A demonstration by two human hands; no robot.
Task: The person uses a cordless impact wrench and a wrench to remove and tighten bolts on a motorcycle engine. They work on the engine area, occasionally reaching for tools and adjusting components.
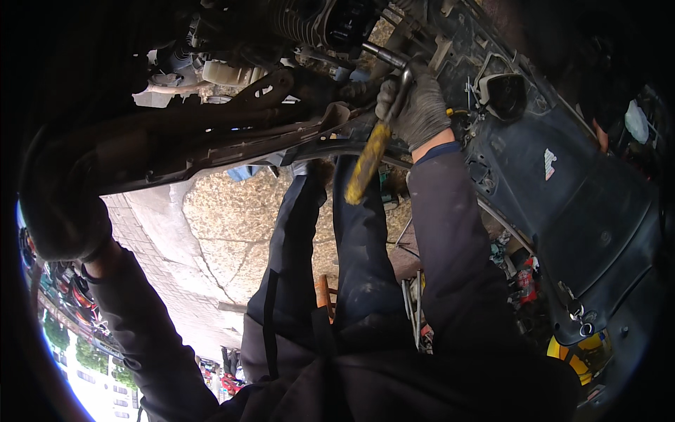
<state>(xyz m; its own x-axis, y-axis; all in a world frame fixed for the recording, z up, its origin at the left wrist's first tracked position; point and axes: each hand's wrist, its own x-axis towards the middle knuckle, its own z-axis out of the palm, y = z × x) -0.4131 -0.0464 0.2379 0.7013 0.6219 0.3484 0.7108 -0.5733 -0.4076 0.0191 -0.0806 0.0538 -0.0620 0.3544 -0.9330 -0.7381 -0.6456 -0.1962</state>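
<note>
My right hand, in a grey work glove, is closed around a socket wrench with a bare metal shank and a worn yellow handle. The handle hangs below the fist, pointing toward my legs. From the wrench's top a metal socket reaches up-left toward a dark finned engine cylinder; whether it sits on a fastener is too dark to see. At the far left my left hand, in a dark glove, is against the end of a long dirty dark frame part. Shadow hides its fingers.
A dark plastic body panel with a key ring takes up the right side. A dark rounded mirror-like part lies above it. Below right is a yellow object. My legs stand over stained concrete.
</note>
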